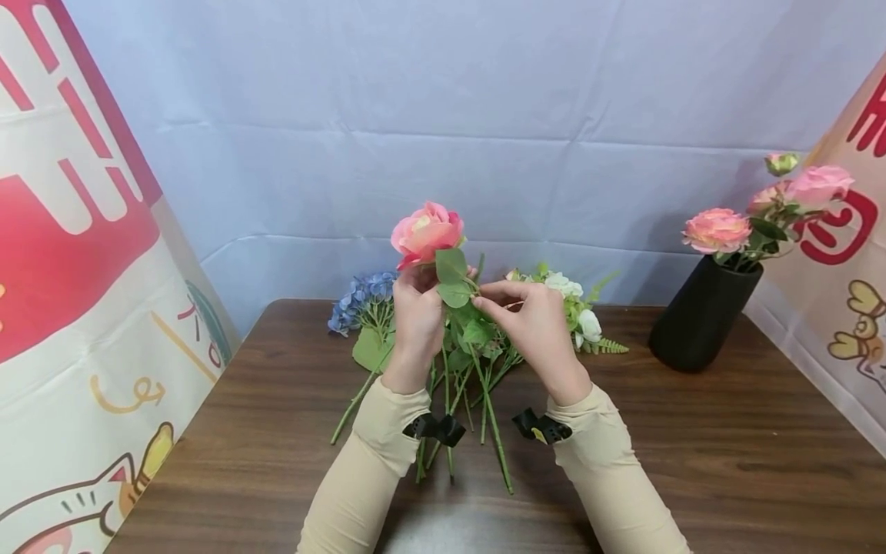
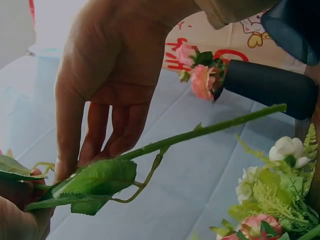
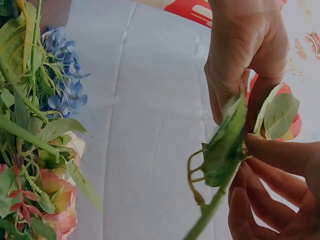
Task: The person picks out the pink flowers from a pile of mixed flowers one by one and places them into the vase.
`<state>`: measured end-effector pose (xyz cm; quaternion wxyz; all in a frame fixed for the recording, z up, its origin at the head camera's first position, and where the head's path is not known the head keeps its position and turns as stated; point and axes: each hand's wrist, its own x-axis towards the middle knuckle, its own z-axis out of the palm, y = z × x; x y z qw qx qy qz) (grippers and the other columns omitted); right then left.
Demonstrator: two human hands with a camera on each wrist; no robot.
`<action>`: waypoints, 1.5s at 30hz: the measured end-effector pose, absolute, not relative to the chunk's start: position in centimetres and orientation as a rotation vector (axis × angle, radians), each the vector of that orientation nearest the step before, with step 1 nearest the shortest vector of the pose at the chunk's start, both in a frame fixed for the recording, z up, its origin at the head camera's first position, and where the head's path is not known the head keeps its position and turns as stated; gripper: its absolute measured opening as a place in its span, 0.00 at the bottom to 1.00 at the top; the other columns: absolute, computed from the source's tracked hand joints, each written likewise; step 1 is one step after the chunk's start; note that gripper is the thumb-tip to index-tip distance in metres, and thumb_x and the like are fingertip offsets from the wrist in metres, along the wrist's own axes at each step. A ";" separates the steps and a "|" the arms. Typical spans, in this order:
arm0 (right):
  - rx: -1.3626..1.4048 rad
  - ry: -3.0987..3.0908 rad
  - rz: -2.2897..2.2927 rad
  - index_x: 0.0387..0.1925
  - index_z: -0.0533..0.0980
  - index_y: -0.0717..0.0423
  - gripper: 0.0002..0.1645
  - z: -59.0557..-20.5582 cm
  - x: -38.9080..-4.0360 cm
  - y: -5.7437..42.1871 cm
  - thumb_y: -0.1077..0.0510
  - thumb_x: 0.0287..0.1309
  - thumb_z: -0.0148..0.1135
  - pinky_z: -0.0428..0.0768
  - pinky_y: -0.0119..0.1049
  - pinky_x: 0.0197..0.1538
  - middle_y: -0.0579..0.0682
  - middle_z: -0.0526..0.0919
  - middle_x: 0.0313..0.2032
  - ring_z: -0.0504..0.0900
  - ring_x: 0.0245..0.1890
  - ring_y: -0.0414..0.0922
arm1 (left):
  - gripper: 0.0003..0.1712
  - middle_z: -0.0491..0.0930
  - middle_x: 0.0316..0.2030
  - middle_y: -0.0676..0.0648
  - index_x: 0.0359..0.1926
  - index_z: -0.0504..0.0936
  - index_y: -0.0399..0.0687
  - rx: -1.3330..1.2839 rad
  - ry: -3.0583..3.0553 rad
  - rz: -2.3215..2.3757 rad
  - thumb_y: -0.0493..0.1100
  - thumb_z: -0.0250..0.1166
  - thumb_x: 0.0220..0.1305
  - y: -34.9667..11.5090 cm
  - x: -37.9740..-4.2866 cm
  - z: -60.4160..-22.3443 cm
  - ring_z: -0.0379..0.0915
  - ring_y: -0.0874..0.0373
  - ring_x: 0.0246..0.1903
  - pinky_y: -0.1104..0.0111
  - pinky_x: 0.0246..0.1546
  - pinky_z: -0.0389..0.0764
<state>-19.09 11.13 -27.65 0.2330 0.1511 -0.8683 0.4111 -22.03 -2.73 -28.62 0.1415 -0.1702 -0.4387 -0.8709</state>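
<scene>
Left hand point(image 1: 418, 319): some fingertips hidden at the grip; cut off by the left wrist view's edge.
Right hand point(image 1: 536, 319): cut off by the right wrist view's edge.
Leaf point(image 3: 226, 142): at the grip, blurred.
Pink rose point(image 1: 428, 235): just above the grip, mostly hidden in the right wrist view.
Loose stems point(image 1: 354, 411): below the grip, partly covered, too tangled to count.
Sleeves point(image 1: 360, 477): below the grip, cut off.

The rose point(image 1: 427, 233) is pink with a cream centre — its leaves point(image 1: 453, 268) green. The wood-grained table point(image 1: 699, 438) is brown; near its far edge, the hydrangea point(image 1: 363, 298) is blue.
</scene>
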 end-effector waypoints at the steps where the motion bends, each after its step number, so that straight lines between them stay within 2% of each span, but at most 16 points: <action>1: 0.401 -2.385 1.121 0.39 0.86 0.51 0.11 -27.6 -19.1 11.1 0.52 0.53 0.69 0.82 0.38 0.32 0.50 0.88 0.34 0.85 0.30 0.44 | 0.22 0.80 0.38 0.42 0.56 0.73 0.31 -0.495 -1.267 -2.512 0.22 0.55 0.60 -2.7 -22.1 -28.6 0.83 0.53 0.35 0.60 0.45 0.82; 8: 0.300 -2.366 1.058 0.34 0.87 0.48 0.09 -27.7 -19.1 11.5 0.52 0.50 0.71 0.79 0.38 0.29 0.49 0.88 0.31 0.85 0.27 0.43 | 0.21 0.81 0.39 0.43 0.56 0.72 0.30 -0.492 -1.313 -2.472 0.22 0.55 0.60 -1.8 -22.1 -28.8 0.82 0.56 0.36 0.66 0.44 0.82; 15: 0.255 -2.389 1.025 0.33 0.87 0.48 0.08 -27.8 -19.0 11.6 0.54 0.49 0.71 0.79 0.40 0.31 0.47 0.88 0.30 0.85 0.30 0.45 | 0.22 0.77 0.51 0.32 0.58 0.72 0.32 -0.467 -1.407 -2.424 0.23 0.53 0.63 -1.5 -22.0 -29.1 0.80 0.52 0.46 0.64 0.54 0.78; 22: 0.247 -2.355 0.987 0.34 0.87 0.49 0.08 -27.7 -19.1 11.4 0.54 0.49 0.71 0.79 0.40 0.31 0.48 0.88 0.28 0.85 0.28 0.44 | 0.21 0.77 0.49 0.31 0.57 0.73 0.35 -0.485 -1.444 -2.410 0.26 0.55 0.63 -1.8 -21.9 -29.1 0.80 0.48 0.46 0.61 0.55 0.77; 27: 0.231 -2.309 0.962 0.34 0.87 0.49 0.08 -27.7 -19.3 11.5 0.54 0.49 0.71 0.78 0.39 0.29 0.49 0.88 0.28 0.85 0.27 0.44 | 0.22 0.78 0.51 0.36 0.56 0.76 0.36 -0.362 -1.570 -2.336 0.25 0.53 0.61 -2.2 -22.4 -29.2 0.76 0.52 0.51 0.64 0.56 0.75; 34: 0.194 -2.254 0.888 0.33 0.87 0.48 0.08 -27.6 -19.6 12.4 0.54 0.48 0.72 0.68 0.34 0.23 0.49 0.88 0.28 0.83 0.23 0.45 | 0.14 0.80 0.46 0.42 0.49 0.80 0.37 -0.238 -1.675 -2.246 0.30 0.57 0.63 -3.3 -23.1 -30.1 0.76 0.58 0.44 0.61 0.50 0.78; 39: 0.146 -2.230 0.861 0.34 0.87 0.49 0.08 -27.2 -19.8 13.5 0.55 0.50 0.71 0.63 0.29 0.15 0.51 0.88 0.30 0.80 0.17 0.45 | 0.14 0.78 0.50 0.42 0.50 0.79 0.38 -0.211 -1.770 -2.156 0.32 0.56 0.64 -4.7 -23.4 -31.1 0.75 0.57 0.46 0.66 0.49 0.75; 43: 0.124 -2.207 0.823 0.34 0.87 0.50 0.08 -26.7 -20.2 14.6 0.55 0.50 0.71 0.63 0.28 0.18 0.52 0.88 0.30 0.81 0.17 0.47 | 0.15 0.77 0.50 0.43 0.51 0.79 0.41 -0.177 -1.838 -2.105 0.33 0.56 0.65 -6.1 -23.6 -31.7 0.73 0.56 0.43 0.70 0.36 0.73; 45: 0.116 -2.199 0.802 0.34 0.87 0.50 0.08 -26.5 -20.3 15.1 0.56 0.50 0.71 0.65 0.28 0.21 0.52 0.88 0.30 0.84 0.21 0.47 | 0.15 0.76 0.49 0.41 0.51 0.79 0.43 -0.158 -1.871 -2.088 0.34 0.56 0.65 -6.8 -23.6 -32.0 0.73 0.53 0.38 0.69 0.32 0.73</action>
